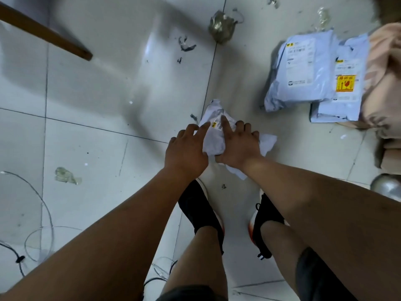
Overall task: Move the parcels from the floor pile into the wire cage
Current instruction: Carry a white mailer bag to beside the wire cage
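Down at floor level, both hands meet on a small white parcel (213, 135) lying on the tiles (91, 131) just ahead of the person's shoes (201, 213). Left hand (185, 152) lies spread against its left side, fingers loose; right hand (238, 146) clutches its right side, forefinger stretched over the label. Beyond the right hand, well apart, two pale blue parcels (303, 70) overlap beside a beige bag (384, 83)
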{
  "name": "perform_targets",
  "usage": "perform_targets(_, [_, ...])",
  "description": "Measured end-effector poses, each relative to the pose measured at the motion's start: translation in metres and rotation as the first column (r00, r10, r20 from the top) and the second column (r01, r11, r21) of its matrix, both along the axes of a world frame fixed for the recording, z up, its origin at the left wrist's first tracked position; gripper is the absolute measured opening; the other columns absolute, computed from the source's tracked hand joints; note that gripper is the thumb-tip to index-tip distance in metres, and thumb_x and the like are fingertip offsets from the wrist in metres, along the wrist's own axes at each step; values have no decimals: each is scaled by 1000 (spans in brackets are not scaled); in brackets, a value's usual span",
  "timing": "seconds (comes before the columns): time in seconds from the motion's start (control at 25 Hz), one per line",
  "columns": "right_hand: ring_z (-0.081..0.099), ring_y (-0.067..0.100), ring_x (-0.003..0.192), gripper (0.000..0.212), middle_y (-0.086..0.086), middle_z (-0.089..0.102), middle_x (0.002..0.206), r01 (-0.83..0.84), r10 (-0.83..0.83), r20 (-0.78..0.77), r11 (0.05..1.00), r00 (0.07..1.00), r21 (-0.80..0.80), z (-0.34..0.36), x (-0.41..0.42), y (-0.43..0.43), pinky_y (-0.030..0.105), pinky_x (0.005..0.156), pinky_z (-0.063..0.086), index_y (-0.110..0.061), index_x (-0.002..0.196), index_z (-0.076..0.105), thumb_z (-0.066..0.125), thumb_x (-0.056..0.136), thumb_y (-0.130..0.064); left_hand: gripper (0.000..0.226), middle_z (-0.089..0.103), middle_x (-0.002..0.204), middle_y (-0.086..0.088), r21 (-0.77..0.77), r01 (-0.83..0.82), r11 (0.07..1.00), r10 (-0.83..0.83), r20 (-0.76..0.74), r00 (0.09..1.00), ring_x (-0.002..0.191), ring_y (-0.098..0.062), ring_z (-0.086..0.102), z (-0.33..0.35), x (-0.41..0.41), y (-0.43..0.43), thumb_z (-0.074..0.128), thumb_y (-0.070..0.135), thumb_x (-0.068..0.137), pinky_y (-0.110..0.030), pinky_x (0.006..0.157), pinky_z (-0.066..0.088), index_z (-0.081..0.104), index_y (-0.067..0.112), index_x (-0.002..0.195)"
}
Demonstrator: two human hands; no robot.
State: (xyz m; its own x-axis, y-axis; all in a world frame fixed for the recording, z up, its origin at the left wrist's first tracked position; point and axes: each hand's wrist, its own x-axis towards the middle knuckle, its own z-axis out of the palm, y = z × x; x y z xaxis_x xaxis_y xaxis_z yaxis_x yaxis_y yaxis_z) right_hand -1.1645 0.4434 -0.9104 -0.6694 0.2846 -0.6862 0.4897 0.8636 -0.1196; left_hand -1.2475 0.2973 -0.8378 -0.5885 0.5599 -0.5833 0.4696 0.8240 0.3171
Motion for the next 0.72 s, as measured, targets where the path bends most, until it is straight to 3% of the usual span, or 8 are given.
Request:
perform_targets(0.24, [40, 40, 123, 122, 19, 40, 134, 90, -90, -43, 996, 995, -15, 80, 8, 44, 54, 92, 47, -27, 160, 14, 80, 63, -60, 77, 56, 140, -12, 63, 40, 997, -39, -21, 999, 120, -34, 59, 60, -2, 29, 65, 24, 85, -50, 95, 53, 36, 26, 157])
perform_targets(0.72, [39, 35, 124, 108, 14, 41, 135, 230, -231, -66, 973, 971, -19, 202, 21, 90, 48, 88, 49, -33, 157, 23, 81, 67, -51, 84, 49, 146, -5, -15, 298, 954, -298, -129, 946, 120, -29, 56, 189, -26, 97, 68, 21, 88, -39, 95, 46, 26, 32, 160])
